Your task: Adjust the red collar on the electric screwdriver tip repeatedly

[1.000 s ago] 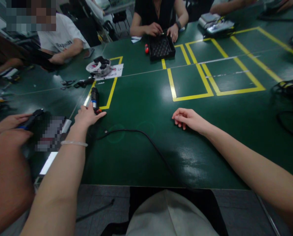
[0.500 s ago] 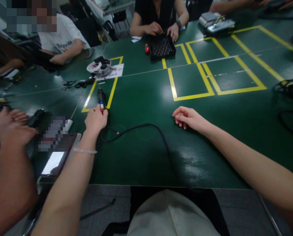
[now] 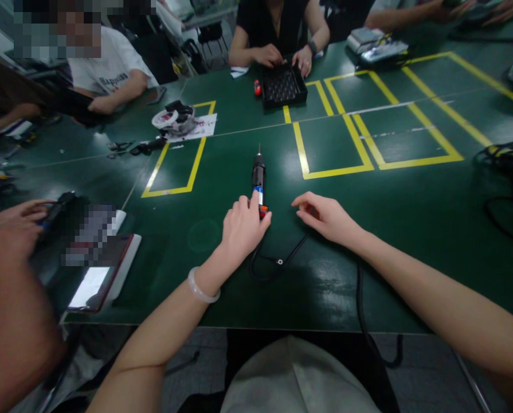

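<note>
An electric screwdriver [image 3: 259, 173], black with a blue and red rear part, points away from me over the green table [image 3: 222, 166]. My left hand [image 3: 244, 222] is closed around its rear end, with the bit at the far tip. From the tool's back a black cord [image 3: 297, 248] loops toward me and passes under my right wrist before dropping over the near edge. My right hand [image 3: 325, 212] rests just right of the screwdriver, apart from it, fingers loosely curled but not closed, and nothing shows in them.
Yellow tape frames [image 3: 337, 172] mark the table. Across from me a person handles a black tray [image 3: 284, 86] beside a small red object [image 3: 257, 88]. At left lie a dark tablet [image 3: 105, 269] and another person's hand [image 3: 13, 223]. Bundled cables [image 3: 508, 155] lie at right.
My left hand has carried the screwdriver rightward from the left tape frame to the middle, close to my right hand. The cord has shifted right with it. My right hand has moved slightly left.
</note>
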`<act>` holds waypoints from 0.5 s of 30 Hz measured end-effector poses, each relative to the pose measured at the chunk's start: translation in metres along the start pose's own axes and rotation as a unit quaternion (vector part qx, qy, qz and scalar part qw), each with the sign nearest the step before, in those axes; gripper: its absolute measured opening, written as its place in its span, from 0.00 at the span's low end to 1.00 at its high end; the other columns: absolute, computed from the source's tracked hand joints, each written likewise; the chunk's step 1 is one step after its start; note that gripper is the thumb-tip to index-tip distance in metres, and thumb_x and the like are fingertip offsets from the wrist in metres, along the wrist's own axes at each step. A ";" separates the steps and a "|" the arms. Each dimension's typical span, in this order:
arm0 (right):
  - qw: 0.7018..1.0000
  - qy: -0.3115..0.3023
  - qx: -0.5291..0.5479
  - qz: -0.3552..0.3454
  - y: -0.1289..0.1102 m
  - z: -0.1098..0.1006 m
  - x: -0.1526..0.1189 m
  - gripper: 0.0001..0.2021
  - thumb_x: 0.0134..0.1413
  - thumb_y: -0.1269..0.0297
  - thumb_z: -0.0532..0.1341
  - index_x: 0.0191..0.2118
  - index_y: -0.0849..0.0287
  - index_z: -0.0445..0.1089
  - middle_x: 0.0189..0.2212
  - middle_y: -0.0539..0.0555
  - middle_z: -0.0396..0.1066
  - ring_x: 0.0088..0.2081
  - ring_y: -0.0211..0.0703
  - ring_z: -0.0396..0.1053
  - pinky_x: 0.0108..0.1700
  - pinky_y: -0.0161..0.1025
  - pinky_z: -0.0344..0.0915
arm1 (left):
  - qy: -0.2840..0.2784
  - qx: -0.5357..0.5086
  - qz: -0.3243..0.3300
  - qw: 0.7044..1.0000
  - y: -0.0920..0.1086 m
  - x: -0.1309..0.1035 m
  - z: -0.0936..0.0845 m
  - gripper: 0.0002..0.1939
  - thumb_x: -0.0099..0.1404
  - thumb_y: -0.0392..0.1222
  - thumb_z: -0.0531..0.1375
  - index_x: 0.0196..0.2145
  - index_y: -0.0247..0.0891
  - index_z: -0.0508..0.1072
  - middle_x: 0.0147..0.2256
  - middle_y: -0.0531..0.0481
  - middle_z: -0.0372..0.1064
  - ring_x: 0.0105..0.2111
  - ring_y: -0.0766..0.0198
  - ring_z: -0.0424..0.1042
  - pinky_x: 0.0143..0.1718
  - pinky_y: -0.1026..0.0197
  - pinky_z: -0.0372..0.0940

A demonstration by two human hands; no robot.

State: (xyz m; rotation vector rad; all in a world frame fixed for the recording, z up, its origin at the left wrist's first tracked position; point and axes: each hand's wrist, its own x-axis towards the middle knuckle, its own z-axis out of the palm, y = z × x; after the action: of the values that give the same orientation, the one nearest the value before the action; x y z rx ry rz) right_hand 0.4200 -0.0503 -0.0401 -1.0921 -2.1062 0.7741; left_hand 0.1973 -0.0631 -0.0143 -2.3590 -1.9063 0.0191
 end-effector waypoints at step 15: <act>0.932 -0.074 0.296 0.198 0.006 -0.001 0.003 0.10 0.56 0.59 0.64 0.33 0.58 0.65 0.17 0.44 0.64 0.17 0.33 0.58 0.19 0.31 0.54 | -0.008 -0.117 0.116 0.986 0.031 0.000 0.007 0.43 0.67 0.64 0.55 0.70 0.37 0.50 0.49 0.39 0.64 0.46 0.51 0.68 0.43 0.54 0.64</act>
State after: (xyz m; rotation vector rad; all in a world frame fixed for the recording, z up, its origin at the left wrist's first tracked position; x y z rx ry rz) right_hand 0.4222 -0.0445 -0.0423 -1.1401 -1.5910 1.6031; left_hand 0.2268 -0.0687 -0.0246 -2.7311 -1.7111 -0.1779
